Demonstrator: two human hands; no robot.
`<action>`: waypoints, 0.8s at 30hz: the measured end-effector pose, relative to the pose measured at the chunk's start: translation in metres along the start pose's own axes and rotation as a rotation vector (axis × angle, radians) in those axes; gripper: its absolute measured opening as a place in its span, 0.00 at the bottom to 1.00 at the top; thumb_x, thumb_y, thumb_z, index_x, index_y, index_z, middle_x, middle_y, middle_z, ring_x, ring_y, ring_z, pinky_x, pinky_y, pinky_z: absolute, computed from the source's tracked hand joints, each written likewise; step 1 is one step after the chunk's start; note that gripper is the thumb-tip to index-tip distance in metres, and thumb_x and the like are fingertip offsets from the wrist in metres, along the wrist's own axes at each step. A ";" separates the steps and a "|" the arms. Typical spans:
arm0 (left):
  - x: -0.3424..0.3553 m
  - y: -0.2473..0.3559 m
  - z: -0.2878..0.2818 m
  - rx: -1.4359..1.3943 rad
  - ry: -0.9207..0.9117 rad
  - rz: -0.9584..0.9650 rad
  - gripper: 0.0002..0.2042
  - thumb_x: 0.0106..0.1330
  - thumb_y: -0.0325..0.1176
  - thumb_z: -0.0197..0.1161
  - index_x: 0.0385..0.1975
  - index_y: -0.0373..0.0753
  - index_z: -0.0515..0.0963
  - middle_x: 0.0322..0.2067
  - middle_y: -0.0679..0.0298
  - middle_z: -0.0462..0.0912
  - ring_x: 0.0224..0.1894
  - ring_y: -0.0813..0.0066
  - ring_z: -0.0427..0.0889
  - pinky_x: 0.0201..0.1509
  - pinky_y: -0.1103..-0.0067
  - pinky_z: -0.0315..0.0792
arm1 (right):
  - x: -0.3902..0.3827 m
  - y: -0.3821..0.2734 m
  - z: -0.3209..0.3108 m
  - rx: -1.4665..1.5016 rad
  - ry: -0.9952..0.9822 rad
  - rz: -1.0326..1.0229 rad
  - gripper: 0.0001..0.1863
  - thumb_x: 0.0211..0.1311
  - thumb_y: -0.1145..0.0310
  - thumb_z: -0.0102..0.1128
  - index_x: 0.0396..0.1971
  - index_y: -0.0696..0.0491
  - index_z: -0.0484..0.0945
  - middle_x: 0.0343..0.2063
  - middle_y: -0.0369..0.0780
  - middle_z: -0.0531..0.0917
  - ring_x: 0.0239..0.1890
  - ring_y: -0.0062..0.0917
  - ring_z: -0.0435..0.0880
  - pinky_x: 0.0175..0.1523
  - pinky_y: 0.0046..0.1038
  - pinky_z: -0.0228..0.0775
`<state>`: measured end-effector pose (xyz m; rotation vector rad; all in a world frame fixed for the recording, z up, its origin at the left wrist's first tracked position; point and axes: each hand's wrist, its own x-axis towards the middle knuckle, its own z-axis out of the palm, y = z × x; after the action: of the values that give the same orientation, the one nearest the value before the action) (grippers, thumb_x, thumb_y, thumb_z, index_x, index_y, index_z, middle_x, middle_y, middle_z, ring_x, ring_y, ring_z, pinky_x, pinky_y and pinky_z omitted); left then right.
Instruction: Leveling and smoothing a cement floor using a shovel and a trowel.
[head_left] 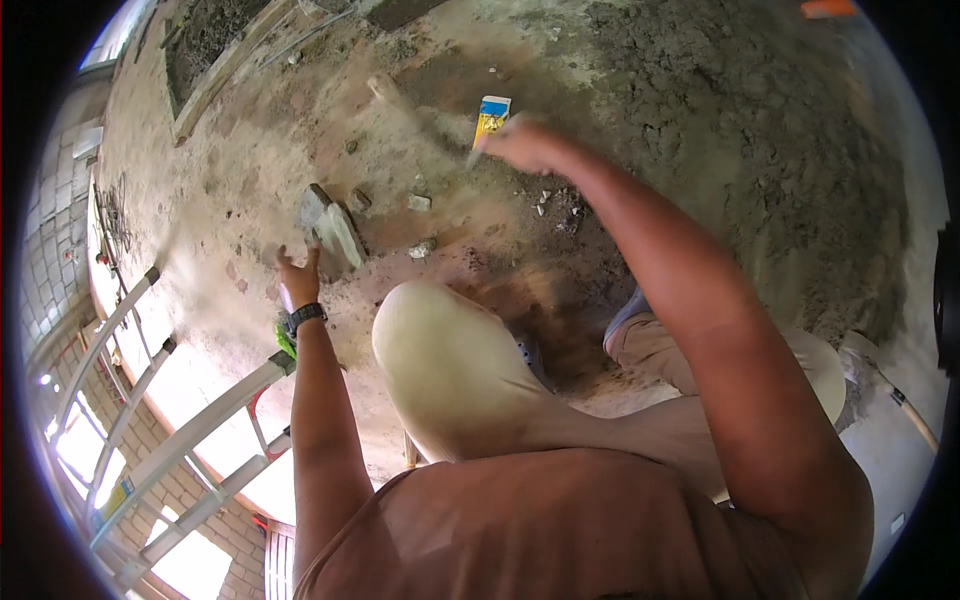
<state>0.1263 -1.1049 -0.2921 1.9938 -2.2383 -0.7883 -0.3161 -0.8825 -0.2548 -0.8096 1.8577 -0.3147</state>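
My left hand point(298, 275), with a dark watch on its wrist, reaches over the ground with its fingers apart and nothing in them. Just beyond its fingertips lie a long pale piece of stone point(342, 236) and a darker grey one point(315, 204). Farther out, my right hand point(530, 147) is blurred by motion, its fingers closed. A thin greyish thing point(476, 155) shows at those fingers, too smeared to name. Right beside them is a yellow, blue and white packet point(494, 108). A blurred, pale wooden-looking stick end point(378, 88) appears left of the packet.
Wet grey mortar point(720, 110) spreads over the ground at the right. A wooden-edged trough point(215, 75) holds dark mix at the far left. A metal ladder point(190, 440) lies at the lower left beside a green thing point(286, 340). A long-handled tool point(908, 408) is at the right.
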 end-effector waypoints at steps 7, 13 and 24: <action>0.005 0.030 0.012 0.056 0.330 0.124 0.41 0.55 0.61 0.66 0.59 0.33 0.67 0.60 0.40 0.65 0.65 0.46 0.59 0.67 0.60 0.57 | -0.047 0.008 0.076 0.265 0.186 -0.012 0.37 0.61 0.30 0.44 0.47 0.50 0.81 0.46 0.50 0.82 0.52 0.42 0.80 0.56 0.45 0.69; 0.001 0.021 0.066 0.070 0.464 0.175 0.39 0.59 0.61 0.62 0.60 0.33 0.66 0.66 0.40 0.56 0.70 0.45 0.51 0.70 0.56 0.51 | -0.032 0.132 0.064 0.223 0.490 0.187 0.48 0.59 0.26 0.41 0.61 0.56 0.67 0.50 0.52 0.79 0.54 0.45 0.78 0.57 0.44 0.68; 0.021 0.018 0.086 0.099 0.365 0.006 0.37 0.69 0.63 0.42 0.65 0.36 0.62 0.69 0.47 0.55 0.72 0.49 0.50 0.73 0.56 0.42 | -0.060 0.019 0.142 0.170 0.059 -0.037 0.43 0.60 0.30 0.47 0.55 0.57 0.75 0.52 0.56 0.77 0.55 0.47 0.77 0.58 0.42 0.68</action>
<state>0.0756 -1.0944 -0.3664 1.9763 -2.1025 -0.2844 -0.1828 -0.8081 -0.2835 -0.7249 1.8441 -0.5177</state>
